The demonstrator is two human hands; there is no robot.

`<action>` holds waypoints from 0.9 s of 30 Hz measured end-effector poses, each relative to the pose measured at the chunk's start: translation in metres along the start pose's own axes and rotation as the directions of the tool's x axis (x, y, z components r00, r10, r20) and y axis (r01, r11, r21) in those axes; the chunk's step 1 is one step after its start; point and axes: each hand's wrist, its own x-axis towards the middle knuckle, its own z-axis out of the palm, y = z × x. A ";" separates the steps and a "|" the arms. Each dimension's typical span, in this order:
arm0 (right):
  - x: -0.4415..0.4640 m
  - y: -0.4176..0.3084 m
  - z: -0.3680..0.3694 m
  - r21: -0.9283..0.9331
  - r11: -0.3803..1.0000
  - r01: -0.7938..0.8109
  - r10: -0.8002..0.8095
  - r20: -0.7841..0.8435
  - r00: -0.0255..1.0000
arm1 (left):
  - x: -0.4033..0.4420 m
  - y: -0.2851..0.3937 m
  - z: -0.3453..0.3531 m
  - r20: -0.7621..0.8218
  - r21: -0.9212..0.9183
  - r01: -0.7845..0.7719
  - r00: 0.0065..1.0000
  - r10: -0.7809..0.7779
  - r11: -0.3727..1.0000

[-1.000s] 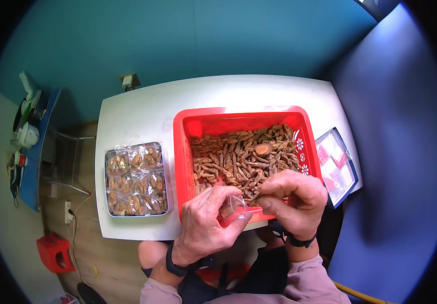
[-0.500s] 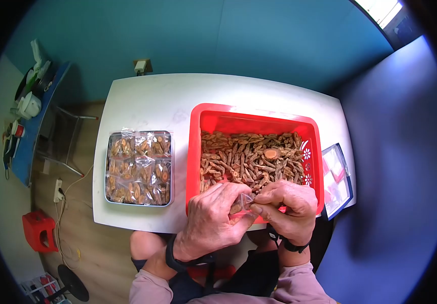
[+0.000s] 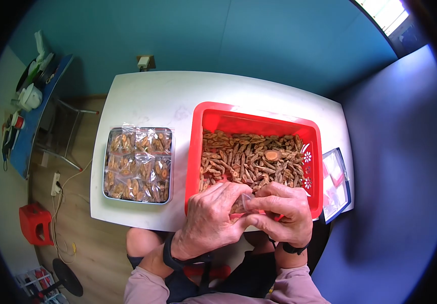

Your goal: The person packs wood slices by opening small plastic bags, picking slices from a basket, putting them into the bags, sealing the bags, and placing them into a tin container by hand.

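Note:
Over the front edge of the red basket (image 3: pixel 195 152), my left hand (image 3: pixel 212 217) grips a small clear plastic bag (image 3: pixel 240 204) with brown pieces inside. The fingers of my right hand (image 3: pixel 285 213) pinch the same bag at its right end, close to my left thumb. Fingers partly hide the bag. Many dried brown root slices (image 3: pixel 249 161) fill much of the basket, with one larger round slice (image 3: pixel 272 155) on top. To the left, a metal tray (image 3: pixel 172 175) holds rows of filled clear bags (image 3: pixel 138 164).
A dark-edged tray with clear and pink plastic bags (image 3: pixel 334 185) lies right of the basket on the white table (image 3: pixel 178 86). At left are a blue side table (image 3: pixel 51 96), a red stool (image 3: pixel 35 224) and a power strip (image 3: pixel 55 184). A blue panel (image 3: pixel 390 167) borders the right.
My right fingers have shifted slightly left along the bag and now cover more of its end. My left hand keeps its hold. The whole view has tilted a little.

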 end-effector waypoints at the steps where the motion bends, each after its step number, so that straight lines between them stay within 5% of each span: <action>1: 0.000 0.002 0.002 0.000 1.000 0.001 -0.001 0.002 1.000 | -0.001 -0.001 0.001 -0.002 0.000 0.001 1.000 -0.001 1.000; 7: -0.002 0.012 0.009 0.046 0.997 0.068 -0.062 -0.114 0.992 | 0.001 0.003 -0.003 0.027 -0.118 0.092 0.996 -0.089 0.989; 10: -0.008 0.007 0.008 0.133 0.991 -0.034 0.062 -0.208 0.976 | 0.002 0.005 -0.008 -0.020 -0.236 0.073 0.997 -0.080 0.969; 12: -0.011 0.003 0.006 0.263 0.945 -0.195 0.248 -0.186 0.951 | -0.001 0.005 -0.013 0.097 -0.452 0.233 0.972 -0.212 0.861; 15: -0.008 0.001 0.009 0.227 0.966 -0.122 0.169 -0.204 0.964 | -0.005 0.004 -0.025 0.282 -0.470 0.384 0.919 -0.276 0.795; 20: -0.009 -0.009 0.013 0.155 0.988 -0.003 0.039 -0.231 0.972 | -0.020 0.005 -0.021 0.245 -0.551 0.392 0.920 -0.306 0.737; 22: -0.014 -0.017 0.018 0.312 0.949 -0.043 0.126 -0.249 0.960 | -0.030 0.006 -0.023 0.242 -0.585 0.384 0.923 -0.298 0.715; 27: -0.039 -0.033 0.024 0.325 0.946 -0.004 0.071 -0.195 0.978 | -0.058 0.034 -0.022 0.239 -0.817 0.336 0.937 -0.256 0.468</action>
